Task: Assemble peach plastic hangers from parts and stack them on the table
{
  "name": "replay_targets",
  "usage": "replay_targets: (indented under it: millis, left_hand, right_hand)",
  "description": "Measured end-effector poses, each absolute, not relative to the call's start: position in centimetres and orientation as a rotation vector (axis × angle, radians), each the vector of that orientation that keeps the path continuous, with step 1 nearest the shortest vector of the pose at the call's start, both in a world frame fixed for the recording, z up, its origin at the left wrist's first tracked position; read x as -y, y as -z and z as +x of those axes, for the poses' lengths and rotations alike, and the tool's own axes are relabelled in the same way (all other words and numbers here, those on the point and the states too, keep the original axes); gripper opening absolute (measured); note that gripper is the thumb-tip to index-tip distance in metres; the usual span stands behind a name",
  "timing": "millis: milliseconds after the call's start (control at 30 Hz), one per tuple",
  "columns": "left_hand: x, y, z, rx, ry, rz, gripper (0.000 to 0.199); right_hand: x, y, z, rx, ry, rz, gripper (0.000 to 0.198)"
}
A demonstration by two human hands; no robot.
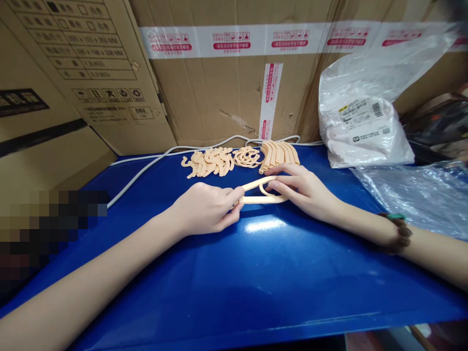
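Observation:
Above the blue table, both my hands hold what looks like a beige plastic folding hanger [261, 200], made of two long arms with a curved ring piece between them. My left hand [208, 207] is closed round its left end, and the fingers hide the joint there. At the other end, the thumb and fingers of my right hand [309, 192] grip the hanger by the ring and the arms' curved ends. Just beyond lie a pile of wavy hook pieces [210, 162], a heap of thin rings [246, 157] and a row of curved arms [280, 154], all beige.
Cardboard boxes [212, 97] wall off the back and left of the blue table [256, 278]. A white cable [139, 180] runs along the rear. At right stand a white plastic bag [365, 131] and a clear plastic sheet [420, 195].

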State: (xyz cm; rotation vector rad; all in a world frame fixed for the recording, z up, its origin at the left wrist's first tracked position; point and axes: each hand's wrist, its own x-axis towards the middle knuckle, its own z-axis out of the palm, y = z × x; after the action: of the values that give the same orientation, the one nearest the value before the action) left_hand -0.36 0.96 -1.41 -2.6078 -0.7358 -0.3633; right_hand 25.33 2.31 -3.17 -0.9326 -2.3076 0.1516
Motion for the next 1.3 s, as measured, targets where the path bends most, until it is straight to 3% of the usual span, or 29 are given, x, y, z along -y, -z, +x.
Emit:
replay_targets:
  millis: [667,1300]
  left_hand:
    - [-0.8,0.7,-0.5,0.699,0.364,-2.663,0.01]
    - [-1.5,0.6,-0.7,0.62,0.353,-2.774,0.02]
  right_hand:
    - [-2.3,3.1,25.2,2.385,-0.133,-1.002,0.03]
    - [-2.5,3.1,25.7,2.39,0.081,-1.171,0.037]
